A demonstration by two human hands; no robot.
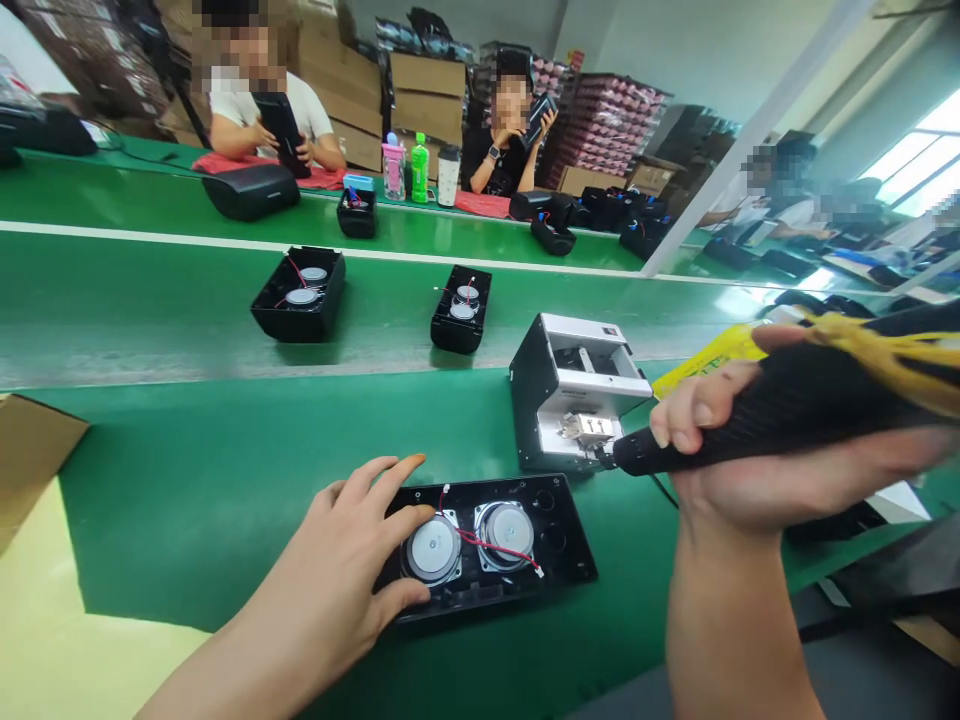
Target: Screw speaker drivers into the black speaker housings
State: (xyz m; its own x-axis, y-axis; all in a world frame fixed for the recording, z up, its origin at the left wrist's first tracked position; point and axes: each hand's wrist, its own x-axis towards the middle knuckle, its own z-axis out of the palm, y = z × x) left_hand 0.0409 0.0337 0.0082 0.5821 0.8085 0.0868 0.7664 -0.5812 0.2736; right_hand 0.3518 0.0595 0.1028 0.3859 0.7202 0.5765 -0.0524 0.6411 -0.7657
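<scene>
A black speaker panel (469, 595) lies flat on the green bench, with two round silver speakers (506, 533) and red wires on it. My left hand (367, 550) rests on the panel's left end, fingers spread and touching its edge and the left speaker. My right hand (742, 450) is wrapped round a black electric screwdriver (795, 400), whose tip points left at the metal outlet of a silver and black screw feeder (585, 385). The feeder stands just behind the panel's right end. Whether a screw sits on the tip is too small to tell.
Two black speaker housings (319, 320) (459, 335) sit on the belt beyond the bench. At the left edge is a cardboard box (34, 450). A yellow bag (705, 360) lies behind my right hand. Across the line, two people hold black housings near several bottles (420, 170).
</scene>
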